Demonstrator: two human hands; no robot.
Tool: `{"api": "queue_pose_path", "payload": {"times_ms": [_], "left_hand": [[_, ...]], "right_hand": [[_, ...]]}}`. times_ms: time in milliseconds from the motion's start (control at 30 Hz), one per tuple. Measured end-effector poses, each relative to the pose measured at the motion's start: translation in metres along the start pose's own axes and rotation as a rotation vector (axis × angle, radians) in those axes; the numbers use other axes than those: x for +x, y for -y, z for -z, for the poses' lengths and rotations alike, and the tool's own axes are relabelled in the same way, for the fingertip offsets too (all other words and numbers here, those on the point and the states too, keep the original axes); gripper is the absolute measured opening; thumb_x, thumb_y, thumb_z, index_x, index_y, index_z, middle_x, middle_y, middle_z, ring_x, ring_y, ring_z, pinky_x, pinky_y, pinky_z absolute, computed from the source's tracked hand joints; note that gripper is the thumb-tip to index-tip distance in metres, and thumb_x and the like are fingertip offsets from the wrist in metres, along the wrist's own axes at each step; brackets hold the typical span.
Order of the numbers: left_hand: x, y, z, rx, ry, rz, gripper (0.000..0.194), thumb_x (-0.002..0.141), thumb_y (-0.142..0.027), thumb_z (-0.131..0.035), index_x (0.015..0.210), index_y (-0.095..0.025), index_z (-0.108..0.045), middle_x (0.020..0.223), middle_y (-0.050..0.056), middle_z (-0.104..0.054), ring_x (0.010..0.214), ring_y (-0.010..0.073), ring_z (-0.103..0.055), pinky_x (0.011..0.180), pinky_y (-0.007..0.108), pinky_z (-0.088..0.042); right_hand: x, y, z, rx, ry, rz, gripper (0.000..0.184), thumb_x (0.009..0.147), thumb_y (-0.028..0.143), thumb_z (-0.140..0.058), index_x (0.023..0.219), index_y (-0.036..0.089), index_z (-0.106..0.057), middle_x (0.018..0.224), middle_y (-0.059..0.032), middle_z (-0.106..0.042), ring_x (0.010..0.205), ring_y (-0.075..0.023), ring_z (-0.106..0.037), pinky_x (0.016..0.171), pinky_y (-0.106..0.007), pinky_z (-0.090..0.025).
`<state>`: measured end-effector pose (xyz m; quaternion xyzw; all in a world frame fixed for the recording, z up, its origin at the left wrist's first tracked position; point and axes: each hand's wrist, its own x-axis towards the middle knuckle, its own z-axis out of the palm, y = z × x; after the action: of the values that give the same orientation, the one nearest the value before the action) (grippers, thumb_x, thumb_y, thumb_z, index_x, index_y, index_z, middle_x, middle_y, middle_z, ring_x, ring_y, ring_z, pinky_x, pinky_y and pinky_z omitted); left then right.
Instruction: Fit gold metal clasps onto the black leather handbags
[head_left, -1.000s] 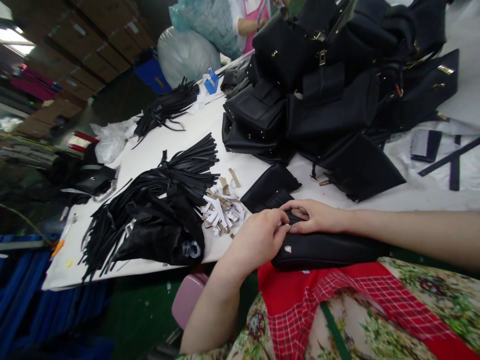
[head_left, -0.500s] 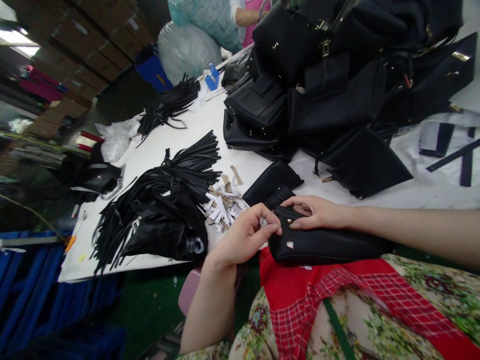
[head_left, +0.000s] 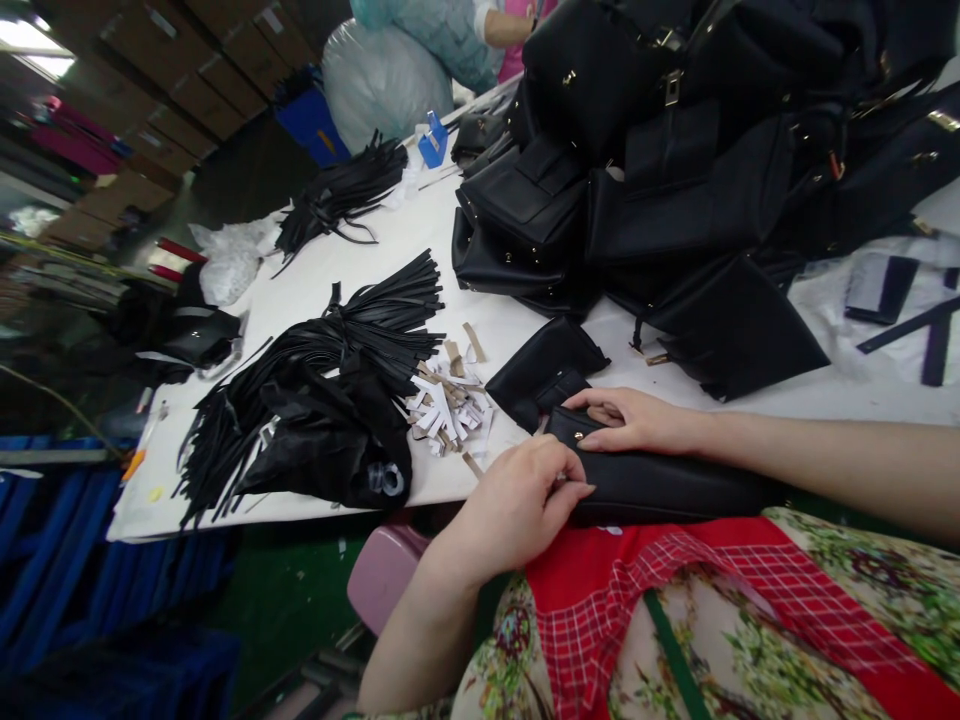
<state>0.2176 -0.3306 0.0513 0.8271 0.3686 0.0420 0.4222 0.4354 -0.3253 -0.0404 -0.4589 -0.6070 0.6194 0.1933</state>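
Observation:
A black leather bag (head_left: 667, 485) lies across the near edge of the white table (head_left: 360, 270), just above my red checked apron. My right hand (head_left: 634, 418) rests on its top left end, fingers curled over the edge and gripping it. My left hand (head_left: 525, 505) is at the bag's left end, fingers pinched together against the leather; what they pinch is hidden. A heap of white and brown paper strips (head_left: 446, 405) lies just left of both hands.
Bundles of black leather straps (head_left: 330, 390) cover the table's left part, with more straps (head_left: 341, 195) further back. A big pile of black handbags (head_left: 697, 150) fills the right. A flat black pouch (head_left: 544, 370) lies beyond my hands. Another person (head_left: 510, 25) stands at the far end.
My left hand lifted off the bag toward the paper strips, then came back down to the bag's lower left end. My right hand stayed on the bag's top.

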Motion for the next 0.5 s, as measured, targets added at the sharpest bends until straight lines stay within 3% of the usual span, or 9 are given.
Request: {"api": "queue_pose_path", "payload": {"times_ms": [100, 167, 233, 367, 500], "left_hand": [[0.005, 0.015, 0.004, -0.291, -0.042, -0.018, 0.014, 0.088, -0.028, -0.063, 0.079, -0.018, -0.058, 0.076, 0.000, -0.058, 0.071, 0.0127, -0.052, 0.067, 0.025, -0.039], [0.011, 0.032, 0.007, -0.593, -0.144, 0.014, 0.021, 0.089, -0.036, -0.060, 0.081, -0.018, -0.053, 0.079, 0.000, -0.058, 0.059, 0.0085, -0.044, 0.057, 0.023, -0.035], [0.019, 0.051, 0.006, -0.817, -0.252, 0.071, 0.026, 0.089, -0.041, -0.058, 0.083, -0.019, -0.048, 0.083, 0.000, -0.059, 0.050, 0.0049, -0.034, 0.048, 0.021, -0.027], [0.049, 0.084, -0.009, -0.721, -0.335, 0.172, 0.024, 0.088, -0.040, -0.055, 0.086, -0.019, -0.045, 0.070, -0.004, -0.050, 0.047, 0.0046, -0.030, 0.046, 0.018, -0.023], [0.089, 0.090, -0.031, -0.585, -0.308, 0.182, 0.012, 0.091, -0.029, -0.047, 0.088, -0.017, -0.051, 0.065, -0.005, -0.048, 0.053, 0.0077, -0.039, 0.051, 0.019, -0.033]], "right_hand": [[-0.002, 0.000, 0.002, -0.013, -0.044, -0.012, 0.064, 0.077, 0.063, -0.062, 0.122, 0.017, -0.059, 0.066, 0.0029, -0.050, 0.065, -0.0160, -0.047, 0.059, -0.028, -0.036], [-0.002, -0.002, 0.004, 0.013, -0.107, 0.000, 0.062, 0.080, 0.066, -0.056, 0.119, 0.019, -0.064, 0.085, -0.0040, -0.065, 0.081, -0.0222, -0.058, 0.073, -0.033, -0.045], [-0.002, -0.006, 0.005, 0.042, -0.170, 0.020, 0.059, 0.083, 0.067, -0.050, 0.115, 0.021, -0.069, 0.110, -0.0073, -0.069, 0.103, -0.0275, -0.060, 0.091, -0.038, -0.046], [-0.003, -0.006, 0.005, 0.051, -0.150, 0.025, 0.060, 0.087, 0.066, -0.046, 0.115, 0.020, -0.071, 0.118, -0.0080, -0.070, 0.112, -0.0308, -0.060, 0.102, -0.044, -0.043], [-0.019, 0.014, -0.005, -0.082, -0.023, 0.138, 0.051, 0.094, 0.054, -0.044, 0.125, 0.020, -0.067, 0.121, -0.0079, -0.070, 0.110, -0.0275, -0.064, 0.099, -0.041, -0.046]]}}
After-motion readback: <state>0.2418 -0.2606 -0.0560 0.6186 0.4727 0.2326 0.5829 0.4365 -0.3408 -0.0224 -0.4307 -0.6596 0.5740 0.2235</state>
